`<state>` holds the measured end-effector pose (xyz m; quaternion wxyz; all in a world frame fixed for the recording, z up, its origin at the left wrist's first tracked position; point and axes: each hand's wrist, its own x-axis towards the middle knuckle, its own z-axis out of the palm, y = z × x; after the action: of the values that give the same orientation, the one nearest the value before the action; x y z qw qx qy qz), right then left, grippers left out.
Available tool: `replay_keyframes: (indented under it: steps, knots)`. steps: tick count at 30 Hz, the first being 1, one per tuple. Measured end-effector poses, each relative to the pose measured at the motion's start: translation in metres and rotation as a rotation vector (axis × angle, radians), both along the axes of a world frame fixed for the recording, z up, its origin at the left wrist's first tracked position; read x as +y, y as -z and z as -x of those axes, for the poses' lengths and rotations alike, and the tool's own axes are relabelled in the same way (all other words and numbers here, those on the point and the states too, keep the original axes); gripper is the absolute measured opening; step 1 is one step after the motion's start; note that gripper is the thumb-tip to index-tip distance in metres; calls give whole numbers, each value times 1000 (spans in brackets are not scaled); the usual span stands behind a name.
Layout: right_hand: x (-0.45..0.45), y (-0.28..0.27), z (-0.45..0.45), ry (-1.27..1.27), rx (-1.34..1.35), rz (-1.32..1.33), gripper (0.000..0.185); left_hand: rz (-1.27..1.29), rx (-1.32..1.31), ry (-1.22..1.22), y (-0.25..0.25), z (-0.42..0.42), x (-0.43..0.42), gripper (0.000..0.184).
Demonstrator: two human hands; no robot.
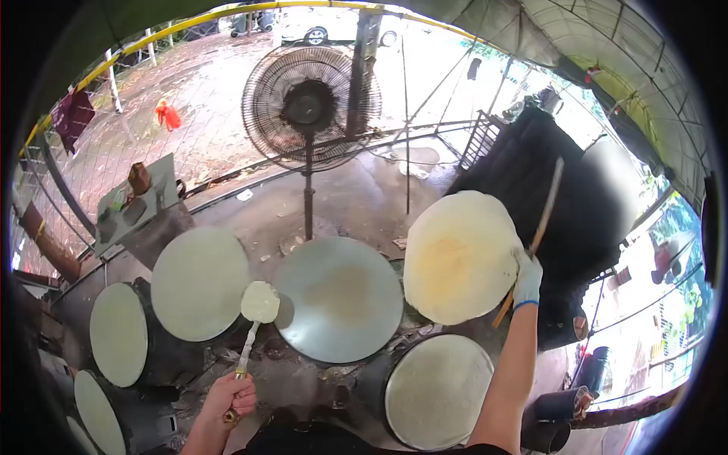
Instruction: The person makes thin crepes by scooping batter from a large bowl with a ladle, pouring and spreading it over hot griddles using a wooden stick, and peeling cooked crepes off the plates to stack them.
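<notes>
My left hand (227,400) grips a loaded ladle (247,350); my gloved right hand (528,279) has hold of a big round flatbread (461,256).

My bare left fingers are closed around the ladle's handle, and its bowl, filled with pale batter (260,302), sits ahead of that hand, over the near-left edge of a bare metal griddle (337,299) between my hands. My right hand, in a white glove with a blue cuff, is closed on the flatbread's right edge; the sheet spreads leftward from it, browned in the middle. A wooden stick (549,208) slants past the glove, though I cannot tell whether I grip it too. Nearer me than the glove lies another round griddle (440,392).
</notes>
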<state>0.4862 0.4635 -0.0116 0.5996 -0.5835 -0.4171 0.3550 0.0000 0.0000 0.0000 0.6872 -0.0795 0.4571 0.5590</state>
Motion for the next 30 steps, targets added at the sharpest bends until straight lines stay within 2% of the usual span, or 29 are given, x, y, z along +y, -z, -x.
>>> replay_keyframes:
  steps: [1,2,3,5,7,10,11,14,16,19,20,23,25,27,29,30]
  knots:
    - [-20,16,-3,76,78,-44,21,15,11,1,-11,6,0,7]
    - [-43,32,-3,129,79,116,17,32,22,2,-20,11,-2,6]
    - [-13,23,-75,184,37,235,14,-11,-11,15,-15,-53,47,6]
    - [-9,106,-103,216,165,289,11,-31,19,42,-24,-68,63,6]
    - [-9,157,-117,179,262,370,13,-29,64,43,-32,-90,82,6]
    - [-5,197,-118,277,434,400,14,-18,134,79,-43,-111,99,8]
    - [1,202,-123,276,396,400,15,-17,152,98,-45,-116,104,8]
    - [2,195,-123,286,313,378,17,-48,118,139,-48,-122,111,9]
    - [-11,159,-112,302,288,332,18,-77,53,159,-47,-122,113,11]
    - [-28,187,-137,304,-165,190,37,-155,-4,249,-47,-118,118,10]
    - [-42,193,-137,322,-194,187,41,-187,-14,284,-48,-115,119,10]
    - [-120,111,-49,186,-36,266,57,-232,304,459,-37,-110,129,10]
    - [-177,63,13,-69,-30,223,49,-270,545,608,-8,-102,142,13]
    - [-219,112,45,-214,298,286,38,-346,592,668,37,-92,155,17]
    - [-263,115,97,-249,373,445,27,-307,718,719,64,-97,174,20]
    - [-280,116,123,-190,432,490,28,-309,731,774,82,-96,183,22]
